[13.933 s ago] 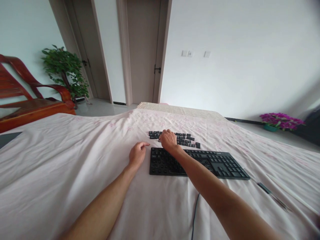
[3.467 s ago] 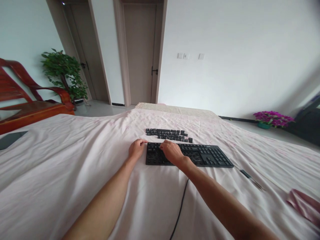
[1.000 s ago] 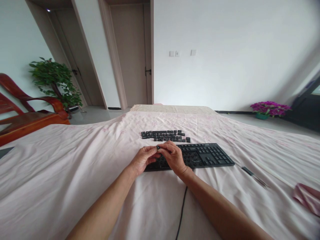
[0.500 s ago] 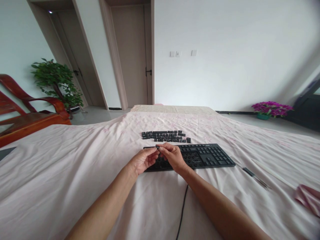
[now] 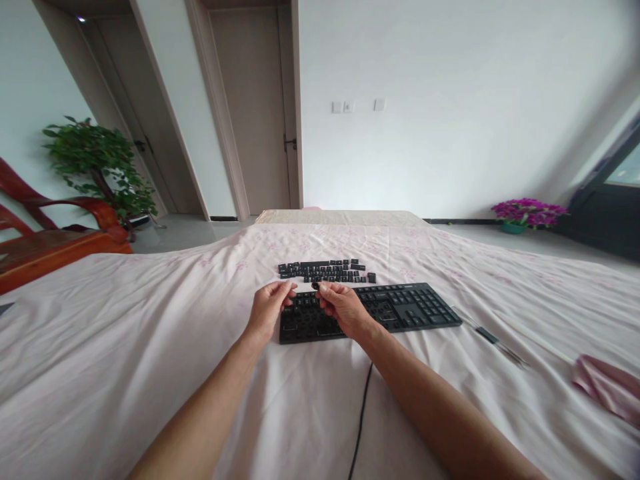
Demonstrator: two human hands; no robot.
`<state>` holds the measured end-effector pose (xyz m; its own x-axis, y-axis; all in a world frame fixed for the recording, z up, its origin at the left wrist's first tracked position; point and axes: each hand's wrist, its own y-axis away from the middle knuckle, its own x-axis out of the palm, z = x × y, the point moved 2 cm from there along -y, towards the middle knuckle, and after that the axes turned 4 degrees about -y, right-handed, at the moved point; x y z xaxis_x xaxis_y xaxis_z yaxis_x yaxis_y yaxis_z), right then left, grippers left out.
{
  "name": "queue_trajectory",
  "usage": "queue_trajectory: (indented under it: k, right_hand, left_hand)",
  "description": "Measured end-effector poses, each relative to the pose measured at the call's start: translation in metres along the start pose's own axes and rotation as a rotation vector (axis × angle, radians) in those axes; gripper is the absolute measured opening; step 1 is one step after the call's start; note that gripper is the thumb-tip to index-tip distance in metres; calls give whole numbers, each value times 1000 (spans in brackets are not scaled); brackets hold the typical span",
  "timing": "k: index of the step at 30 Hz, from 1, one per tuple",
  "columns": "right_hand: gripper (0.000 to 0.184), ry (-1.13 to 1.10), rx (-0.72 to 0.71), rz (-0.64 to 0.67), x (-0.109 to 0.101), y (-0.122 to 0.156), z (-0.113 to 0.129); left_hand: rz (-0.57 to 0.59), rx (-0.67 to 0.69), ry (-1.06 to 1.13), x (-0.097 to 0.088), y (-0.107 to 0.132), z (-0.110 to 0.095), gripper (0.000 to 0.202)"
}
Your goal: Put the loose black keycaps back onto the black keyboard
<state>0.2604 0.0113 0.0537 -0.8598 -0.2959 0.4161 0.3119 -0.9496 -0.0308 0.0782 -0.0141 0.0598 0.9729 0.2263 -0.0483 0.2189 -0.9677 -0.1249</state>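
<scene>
A black keyboard (image 5: pixel 423 308) lies on the cloth, its left part stripped of many keycaps so that the sockets show. Over its upper left area, my right hand (image 5: pixel 345 308) pinches a small black keycap (image 5: pixel 315 286) between thumb and forefinger. My left hand (image 5: pixel 270 305) hovers at the keyboard's left end, thumb and forefinger pressed together. Whether anything tiny sits between those left fingertips I cannot make out. Just beyond the keyboard, loose black keycaps (image 5: pixel 325 272) are laid out in rows. Part of the keyboard is hidden behind my right hand.
A pale pink flowered cloth (image 5: pixel 200 373) covers the surface. The keyboard's cable (image 5: pixel 361 420) runs toward me. To the right lie a thin wire-ended tool with a dark handle (image 5: pixel 487 335) and a folded pink satin cloth (image 5: pixel 607 387). A wooden chair (image 5: pixel 95 227) stands at left.
My hands have drawn apart; the left moved left, off the keycap, which stays in my right hand. The whole view has shifted slightly.
</scene>
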Motion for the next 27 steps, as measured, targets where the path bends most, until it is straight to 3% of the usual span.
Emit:
queue_trajectory:
  k: [3, 6, 9, 14, 20, 27]
  right_hand:
    - [37, -45, 41, -8, -2, -2, -2]
    - [37, -76, 70, -9, -1, -2, -2]
    - [37, -91, 88, 11, 0, -1, -1]
    - [36, -108, 84, 79, 4, 1, -3]
    - [36, -107, 92, 148, 14, 7, -6]
    - [33, -108, 89, 125, 12, 7, -8]
  left_hand:
    - [-111, 66, -80, -10, -8, 14, 43]
    - [-143, 103, -115, -13, -9, 21, 41]
    - [-89, 242, -116, -7, -2, 11, 35]
    - [94, 493, -222, 14, 14, -14, 29]
    - [-14, 568, -286, 16, 20, -18, 16]
    - [9, 671, -380, 13, 22, -23, 10]
